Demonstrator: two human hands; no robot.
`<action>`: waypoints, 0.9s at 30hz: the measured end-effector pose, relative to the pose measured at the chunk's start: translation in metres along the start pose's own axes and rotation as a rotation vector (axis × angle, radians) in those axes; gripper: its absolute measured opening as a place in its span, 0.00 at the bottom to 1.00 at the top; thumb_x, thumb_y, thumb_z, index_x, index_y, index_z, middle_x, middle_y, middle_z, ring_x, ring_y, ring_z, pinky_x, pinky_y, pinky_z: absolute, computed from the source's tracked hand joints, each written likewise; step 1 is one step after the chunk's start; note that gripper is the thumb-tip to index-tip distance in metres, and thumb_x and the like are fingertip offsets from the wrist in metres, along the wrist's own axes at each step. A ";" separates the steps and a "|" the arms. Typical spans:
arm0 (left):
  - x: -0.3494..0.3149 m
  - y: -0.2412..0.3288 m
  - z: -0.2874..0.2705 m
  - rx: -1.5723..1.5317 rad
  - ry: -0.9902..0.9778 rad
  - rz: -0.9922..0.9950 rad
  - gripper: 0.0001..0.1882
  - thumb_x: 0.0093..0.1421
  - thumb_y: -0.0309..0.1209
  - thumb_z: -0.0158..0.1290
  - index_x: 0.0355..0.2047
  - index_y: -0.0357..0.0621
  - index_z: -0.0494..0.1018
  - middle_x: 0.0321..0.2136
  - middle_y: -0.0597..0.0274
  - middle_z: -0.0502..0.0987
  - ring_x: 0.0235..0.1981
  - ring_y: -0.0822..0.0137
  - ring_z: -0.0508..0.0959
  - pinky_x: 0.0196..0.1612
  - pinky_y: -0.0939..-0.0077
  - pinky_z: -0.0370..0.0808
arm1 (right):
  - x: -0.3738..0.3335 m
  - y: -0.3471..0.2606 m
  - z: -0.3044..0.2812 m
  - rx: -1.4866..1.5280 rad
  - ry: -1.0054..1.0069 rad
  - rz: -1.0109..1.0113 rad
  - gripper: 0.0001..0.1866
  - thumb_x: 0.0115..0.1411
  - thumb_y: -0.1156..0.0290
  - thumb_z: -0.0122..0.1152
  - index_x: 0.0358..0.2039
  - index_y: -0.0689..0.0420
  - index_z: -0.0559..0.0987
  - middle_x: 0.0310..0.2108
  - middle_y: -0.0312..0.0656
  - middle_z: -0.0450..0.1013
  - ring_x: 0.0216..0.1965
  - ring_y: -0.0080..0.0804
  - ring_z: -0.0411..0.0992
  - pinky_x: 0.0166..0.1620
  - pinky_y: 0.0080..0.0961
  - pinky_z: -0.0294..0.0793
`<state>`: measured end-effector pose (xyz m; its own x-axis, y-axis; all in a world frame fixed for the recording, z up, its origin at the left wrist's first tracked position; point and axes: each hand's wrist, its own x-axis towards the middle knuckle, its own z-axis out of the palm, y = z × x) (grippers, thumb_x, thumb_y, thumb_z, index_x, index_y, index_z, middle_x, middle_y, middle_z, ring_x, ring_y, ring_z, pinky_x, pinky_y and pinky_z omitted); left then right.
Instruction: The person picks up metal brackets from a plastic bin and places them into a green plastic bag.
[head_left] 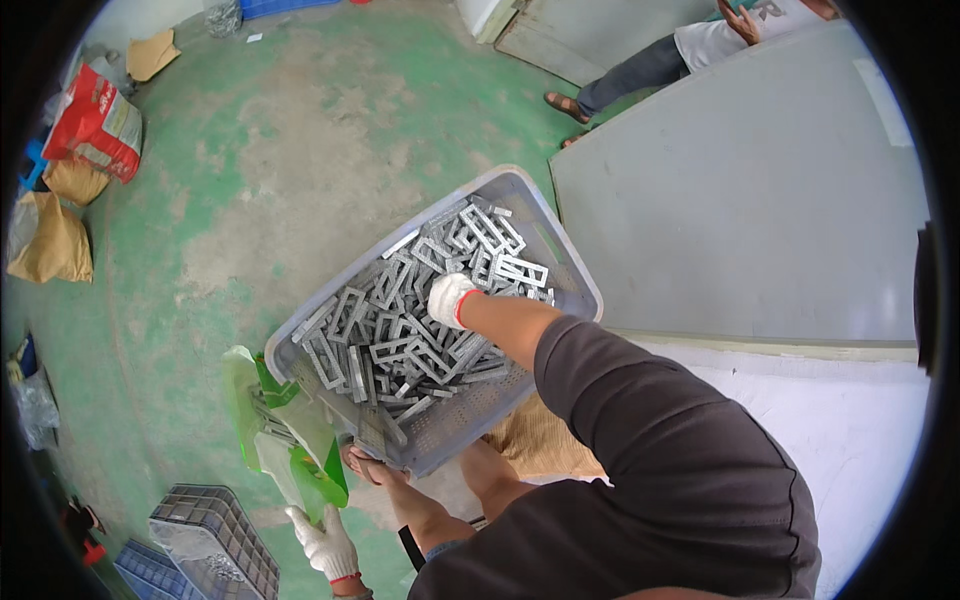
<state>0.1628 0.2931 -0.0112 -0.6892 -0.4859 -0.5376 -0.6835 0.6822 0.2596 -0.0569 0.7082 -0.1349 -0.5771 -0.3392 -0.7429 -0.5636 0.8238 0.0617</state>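
Note:
A grey plastic basket [432, 462] holds a heap of rectangular silvery metal frames [410, 345], lying at all angles. My right hand [450, 300], in a white glove with a red cuff, reaches down into the middle of the heap. Its fingers are curled among the frames, and what they grip is hidden. At the lower left, my left hand [327, 545] wears a matching glove and pinches the near edge of a green and white bag [322, 440]. The bag's mouth gapes beside the basket's left corner, and several metal pieces [275, 420] show inside.
Grey and blue crates [215, 535] stand at the lower left. A red bag [100, 125] and brown sacks [55, 240] lie along the left. A grey panel [740, 190] rises on the right; behind it another person [655, 65] sits. Brown sacking [540, 440] lies under the basket's near side.

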 end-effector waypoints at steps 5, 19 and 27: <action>0.019 -0.018 -0.043 -0.114 0.102 0.126 0.39 0.62 0.53 0.51 0.65 0.37 0.62 0.56 0.47 0.73 0.51 0.55 0.77 0.56 0.63 0.73 | -0.039 -0.013 0.002 -0.019 -0.018 -0.091 0.11 0.50 0.73 0.60 0.32 0.50 0.88 0.30 0.40 0.82 0.31 0.39 0.81 0.26 0.45 0.77; 0.040 -0.080 0.280 -0.598 0.145 0.012 0.29 0.70 0.47 0.39 0.63 0.41 0.65 0.59 0.54 0.70 0.59 0.61 0.69 0.61 0.67 0.65 | -0.058 -0.012 0.017 0.105 0.001 0.057 0.10 0.50 0.72 0.60 0.34 0.50 0.84 0.33 0.43 0.81 0.37 0.46 0.81 0.33 0.43 0.79; 0.086 -0.149 0.363 -0.195 0.008 -0.161 0.32 0.71 0.49 0.33 0.68 0.44 0.55 0.68 0.61 0.59 0.69 0.61 0.58 0.70 0.65 0.54 | -0.116 -0.022 -0.042 0.243 0.121 0.183 0.14 0.50 0.69 0.62 0.39 0.50 0.83 0.36 0.48 0.80 0.40 0.49 0.80 0.41 0.43 0.79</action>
<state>0.2926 0.3486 -0.3873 -0.5690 -0.5845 -0.5784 -0.8176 0.4777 0.3215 -0.0023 0.7110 -0.0218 -0.7300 -0.2145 -0.6489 -0.2945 0.9555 0.0154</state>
